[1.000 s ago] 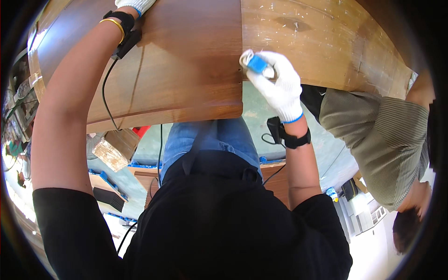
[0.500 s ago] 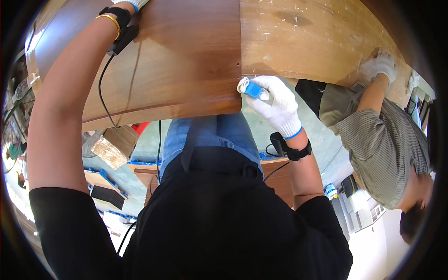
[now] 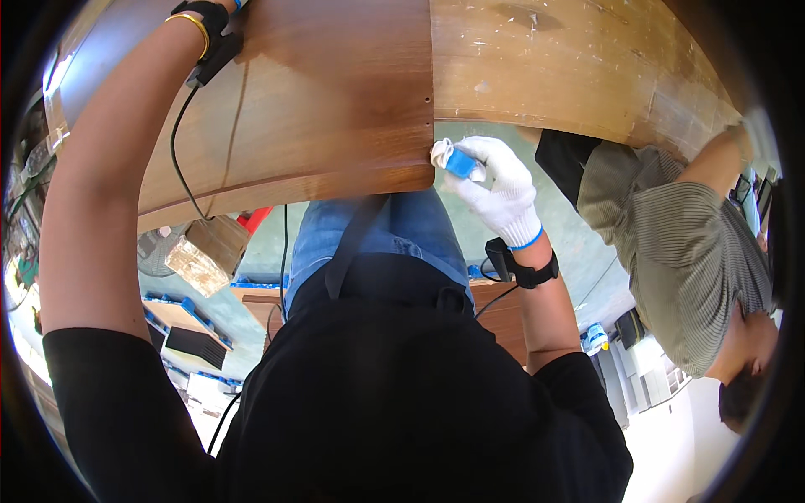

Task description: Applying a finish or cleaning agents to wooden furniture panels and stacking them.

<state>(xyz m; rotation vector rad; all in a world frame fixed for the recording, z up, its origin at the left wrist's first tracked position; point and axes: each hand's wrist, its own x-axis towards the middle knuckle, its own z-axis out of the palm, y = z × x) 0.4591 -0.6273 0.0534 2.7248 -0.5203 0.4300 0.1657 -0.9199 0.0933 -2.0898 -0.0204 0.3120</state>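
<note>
Knit-gloved right hand [image 3: 499, 186] pinches blue-banded white bundle [image 3: 460, 163], likely cloth, beside glossy wood panel [image 3: 335, 117]; left arm [image 3: 101, 176] outstretched, left hand cropped, can't tell grip.

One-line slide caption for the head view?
White-gloved right hand holds a small blue block with bundled white material beside a glossy reddish-brown wooden panel.

This looks like a woodworking or furniture workshop: a large brown wooden panel [image 3: 335, 109] lies beside a scuffed, white-flecked worktop [image 3: 579, 67], more boards [image 3: 507, 323] sit low behind, and the right hand [image 3: 503, 193] wears a knitted work glove.
</note>
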